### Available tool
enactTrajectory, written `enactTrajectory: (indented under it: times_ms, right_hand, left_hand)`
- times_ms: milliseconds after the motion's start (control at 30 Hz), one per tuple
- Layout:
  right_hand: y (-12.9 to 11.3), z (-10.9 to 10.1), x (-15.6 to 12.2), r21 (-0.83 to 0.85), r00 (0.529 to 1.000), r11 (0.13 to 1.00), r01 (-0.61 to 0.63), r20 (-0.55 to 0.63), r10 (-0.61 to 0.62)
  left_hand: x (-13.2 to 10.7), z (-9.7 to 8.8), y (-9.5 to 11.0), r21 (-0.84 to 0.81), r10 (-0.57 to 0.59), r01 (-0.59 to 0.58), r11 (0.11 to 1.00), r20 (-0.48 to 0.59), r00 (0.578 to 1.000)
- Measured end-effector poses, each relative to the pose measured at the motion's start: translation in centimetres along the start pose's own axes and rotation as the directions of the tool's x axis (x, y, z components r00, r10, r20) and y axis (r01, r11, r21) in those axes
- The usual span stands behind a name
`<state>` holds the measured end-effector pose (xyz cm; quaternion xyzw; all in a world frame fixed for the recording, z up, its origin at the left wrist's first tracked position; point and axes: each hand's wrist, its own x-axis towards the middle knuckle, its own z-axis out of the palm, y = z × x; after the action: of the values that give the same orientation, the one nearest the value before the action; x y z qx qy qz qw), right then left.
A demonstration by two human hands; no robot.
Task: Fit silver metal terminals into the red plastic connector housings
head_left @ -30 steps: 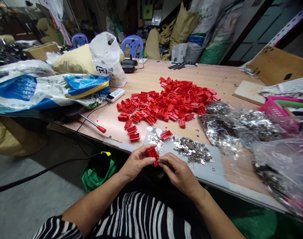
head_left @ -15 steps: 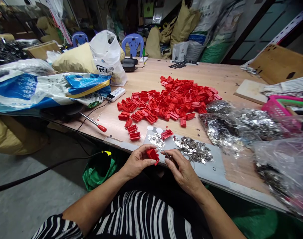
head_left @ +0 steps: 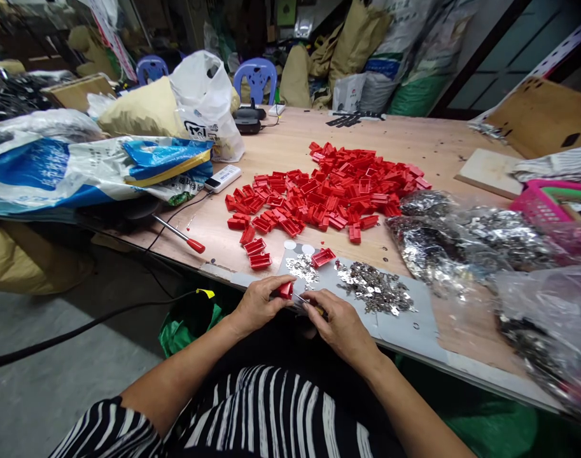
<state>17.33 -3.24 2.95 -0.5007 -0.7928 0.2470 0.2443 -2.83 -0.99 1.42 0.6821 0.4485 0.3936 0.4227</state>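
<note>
Near the table's front edge, my left hand [head_left: 258,306] grips a small red plastic box [head_left: 285,291] between thumb and fingers. My right hand [head_left: 336,318] is closed round a screwdriver-like tool [head_left: 298,298] with a thin metal shaft and a yellowish handle. Its tip points left, at or very near the box; whether they touch I cannot tell. Just beyond my hands, another red box [head_left: 323,257] lies on a grey sheet [head_left: 419,323], between a small pile of shiny metal plates [head_left: 303,268] and a larger pile of metal pieces [head_left: 376,287].
A big heap of red boxes [head_left: 338,184] covers the middle of the table. Clear bags of metal parts [head_left: 428,238] and a pink basket [head_left: 538,203] stand right. Left are plastic sacks [head_left: 99,165], a red-tipped lever [head_left: 195,245] and a white device [head_left: 223,179].
The red box in my left hand has turned and moved slightly up and left. The tool in my right hand has come round so its shaft points at the box.
</note>
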Motion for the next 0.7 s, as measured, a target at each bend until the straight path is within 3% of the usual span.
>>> enactTrajectory:
  times_ms: [133,300,500,700]
  right_hand:
    - [-0.2,-0.3,0.2,0.069,0.998,0.995,0.067,-0.007,-0.066]
    - [-0.6,-0.9,0.5,0.196,0.984,0.966,0.166,0.036,-0.176]
    - [-0.9,-1.7,0.3,0.264,0.982,0.954,0.144,0.078,-0.171]
    - [-0.7,-1.3,-0.3,0.283,0.981,0.943,0.175,0.027,-0.190]
  left_hand:
    - [0.0,-0.1,0.5,-0.200,-0.114,0.124,0.972,0.061,0.992]
    - [0.1,0.2,1.5,-0.622,-0.188,0.292,0.727,0.230,0.955]
    - [0.0,0.3,1.8,-0.694,-0.210,0.369,0.618,0.306,0.928]
    - [-0.3,0.3,2.2,-0.742,-0.257,0.446,0.502,0.364,0.895]
